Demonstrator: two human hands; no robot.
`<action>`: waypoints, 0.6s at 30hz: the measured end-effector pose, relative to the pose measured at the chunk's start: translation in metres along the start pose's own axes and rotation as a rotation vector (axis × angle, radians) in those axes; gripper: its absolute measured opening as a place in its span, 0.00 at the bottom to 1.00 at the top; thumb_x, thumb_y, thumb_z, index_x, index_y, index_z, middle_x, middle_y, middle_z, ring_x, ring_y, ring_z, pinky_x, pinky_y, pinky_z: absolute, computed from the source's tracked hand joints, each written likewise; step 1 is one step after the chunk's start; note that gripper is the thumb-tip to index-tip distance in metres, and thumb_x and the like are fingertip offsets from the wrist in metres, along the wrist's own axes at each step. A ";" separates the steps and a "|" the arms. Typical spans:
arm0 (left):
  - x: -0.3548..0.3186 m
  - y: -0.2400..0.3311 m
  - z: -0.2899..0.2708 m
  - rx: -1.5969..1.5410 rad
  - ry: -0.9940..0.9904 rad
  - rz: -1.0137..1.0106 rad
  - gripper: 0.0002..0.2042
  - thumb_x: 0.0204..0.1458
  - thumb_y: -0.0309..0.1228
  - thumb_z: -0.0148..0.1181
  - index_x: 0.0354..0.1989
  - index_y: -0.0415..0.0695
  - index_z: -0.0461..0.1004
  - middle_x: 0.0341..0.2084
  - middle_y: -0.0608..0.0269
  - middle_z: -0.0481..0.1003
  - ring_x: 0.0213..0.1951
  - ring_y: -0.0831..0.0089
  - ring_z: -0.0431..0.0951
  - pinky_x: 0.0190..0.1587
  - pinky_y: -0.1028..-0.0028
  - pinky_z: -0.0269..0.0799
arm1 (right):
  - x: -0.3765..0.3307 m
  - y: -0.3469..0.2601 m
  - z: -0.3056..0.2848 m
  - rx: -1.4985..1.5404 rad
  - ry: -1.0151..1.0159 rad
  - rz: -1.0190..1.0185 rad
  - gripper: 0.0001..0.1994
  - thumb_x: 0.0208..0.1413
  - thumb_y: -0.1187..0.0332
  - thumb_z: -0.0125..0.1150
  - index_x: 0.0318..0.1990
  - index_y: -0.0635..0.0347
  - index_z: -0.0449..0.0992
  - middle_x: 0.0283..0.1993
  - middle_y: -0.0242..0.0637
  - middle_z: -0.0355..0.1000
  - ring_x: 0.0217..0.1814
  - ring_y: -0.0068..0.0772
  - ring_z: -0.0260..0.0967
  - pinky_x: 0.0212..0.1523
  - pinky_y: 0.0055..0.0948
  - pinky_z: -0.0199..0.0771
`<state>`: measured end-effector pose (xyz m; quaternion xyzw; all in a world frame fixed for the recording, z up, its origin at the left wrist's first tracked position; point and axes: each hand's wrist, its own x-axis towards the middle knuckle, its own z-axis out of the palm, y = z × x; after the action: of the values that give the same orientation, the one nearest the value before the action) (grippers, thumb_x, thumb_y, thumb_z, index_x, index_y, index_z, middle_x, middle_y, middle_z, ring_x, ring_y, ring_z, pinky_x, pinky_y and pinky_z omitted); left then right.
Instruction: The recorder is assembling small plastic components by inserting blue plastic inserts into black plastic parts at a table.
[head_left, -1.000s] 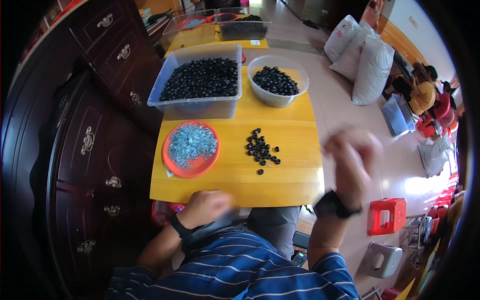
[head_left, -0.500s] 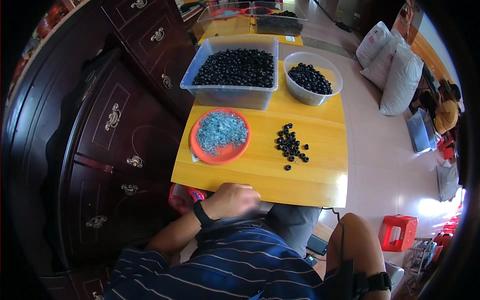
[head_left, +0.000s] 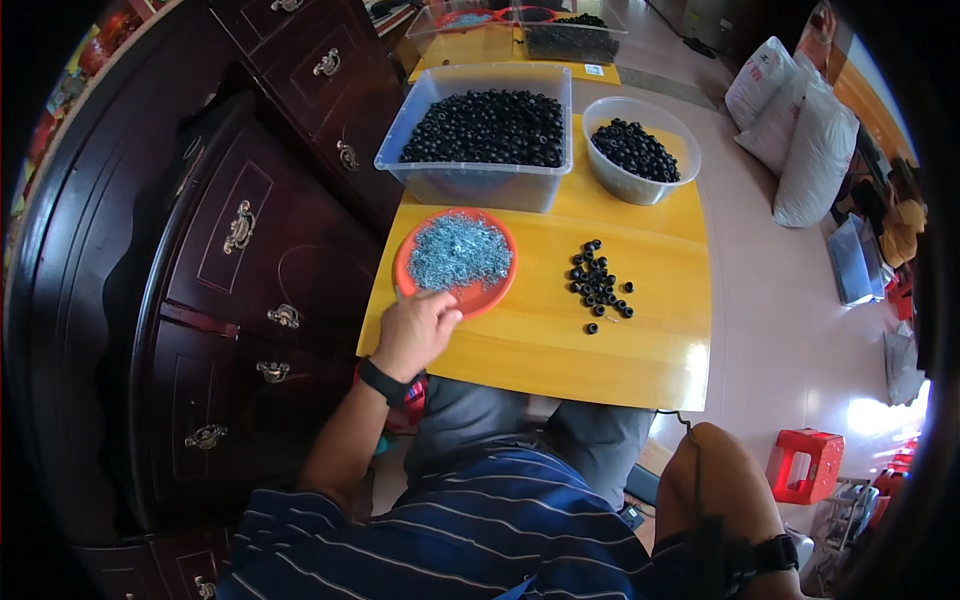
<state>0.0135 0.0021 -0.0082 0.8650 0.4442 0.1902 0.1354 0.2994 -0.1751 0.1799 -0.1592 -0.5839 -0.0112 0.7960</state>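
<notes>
Left hand (head_left: 415, 330) lies loosely curled at the orange plate (head_left: 500, 290) rim; those tiny metal bits (head_left: 458, 250) look light, slippery, better pinched; right hand's hidden, can't tell

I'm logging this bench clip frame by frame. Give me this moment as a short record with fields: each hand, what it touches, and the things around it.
left hand: rests on the near rim of the orange plate, fingers curled; whether it grips anything cannot be told
right hand: out of the picture; only the bent arm shows at the lower right
orange plate: holds a heap of small silvery metal parts
yellow table: loose black rings lie right of the plate
far side: clear tub and clear bowl, both holding black rings
</notes>
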 end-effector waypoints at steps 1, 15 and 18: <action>0.004 -0.009 -0.001 0.026 0.000 -0.010 0.06 0.54 0.32 0.65 0.35 0.42 0.79 0.30 0.55 0.80 0.35 0.54 0.81 0.36 0.61 0.76 | 0.001 -0.002 0.003 0.009 0.018 -0.016 0.09 0.63 0.74 0.57 0.49 0.55 0.76 0.33 0.39 0.72 0.34 0.26 0.70 0.33 0.22 0.66; 0.034 -0.023 0.032 0.178 -0.045 -0.002 0.08 0.51 0.35 0.66 0.29 0.44 0.80 0.29 0.57 0.79 0.35 0.54 0.81 0.38 0.57 0.76 | 0.008 -0.014 0.040 0.138 0.307 -0.319 0.12 0.64 0.75 0.56 0.52 0.51 0.77 0.29 0.37 0.73 0.26 0.22 0.70 0.25 0.19 0.65; 0.038 -0.020 0.034 0.173 -0.075 -0.010 0.07 0.51 0.34 0.67 0.29 0.44 0.80 0.30 0.56 0.79 0.35 0.54 0.81 0.38 0.57 0.76 | 0.010 -0.018 0.042 0.150 0.368 -0.385 0.13 0.64 0.75 0.56 0.53 0.50 0.77 0.29 0.37 0.73 0.25 0.21 0.69 0.23 0.19 0.64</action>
<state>0.0347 0.0422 -0.0384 0.8778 0.4578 0.1177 0.0778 0.2599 -0.1790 0.2043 0.0189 -0.4483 -0.1477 0.8814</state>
